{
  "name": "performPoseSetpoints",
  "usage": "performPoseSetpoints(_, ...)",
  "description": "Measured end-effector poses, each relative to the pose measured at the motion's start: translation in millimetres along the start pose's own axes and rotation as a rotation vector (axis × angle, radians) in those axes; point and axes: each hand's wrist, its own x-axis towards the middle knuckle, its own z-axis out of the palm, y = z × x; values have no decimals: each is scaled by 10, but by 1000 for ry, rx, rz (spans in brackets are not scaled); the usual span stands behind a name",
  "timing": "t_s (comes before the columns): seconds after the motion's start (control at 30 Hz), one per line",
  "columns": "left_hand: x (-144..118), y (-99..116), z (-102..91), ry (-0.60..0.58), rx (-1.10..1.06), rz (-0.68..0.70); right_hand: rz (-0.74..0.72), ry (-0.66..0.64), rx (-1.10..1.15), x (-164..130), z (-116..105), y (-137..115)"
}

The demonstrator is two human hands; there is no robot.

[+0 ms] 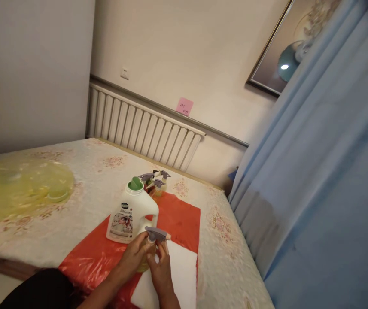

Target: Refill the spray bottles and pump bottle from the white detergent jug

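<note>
A spray bottle (157, 234) with a grey trigger head stands upright between my hands, over a white sheet (184, 268). My left hand (134, 252) is closed around its left side, near the neck. On the other side, my right hand (161, 269) has its fingers closed on the bottle just below the head. My hands hide much of the body; a little yellowish liquid shows low down. Right behind stands a large white jug (140, 209) with a flower-picture label, a side handle and a green piece in its mouth.
Several more spray bottles (158, 184) stand behind the jug. A red plastic sheet (184, 219) lies under the things on the flower-patterned cloth (217, 257). At left lies a clear yellow plastic bag (19, 184). A blue curtain (302, 180) hangs along the right; a radiator (138, 124) is behind.
</note>
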Motion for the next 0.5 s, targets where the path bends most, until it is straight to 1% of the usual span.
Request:
performPoseSetpoints(0.1, 7, 31, -27, -60, -31, 5, 65, -49, 105, -8, -9, -31)
performPoseSetpoints(0.17, 20, 43, -52, -115, -45, -3, 84, -87, 204, 6, -28, -72)
performPoseSetpoints(0.3, 66, 33, -108, -185, -73, -25, 133, -100, 321, 92, -111, -126)
performPoseSetpoints(0.43, 93, 29, -147, -251, -139, -45, 177, -171, 363, 222, -215, -53)
performPoseSetpoints(0.5, 90, 43, -157, -256, -175, -65, 204, -190, 372, 275, -249, 11)
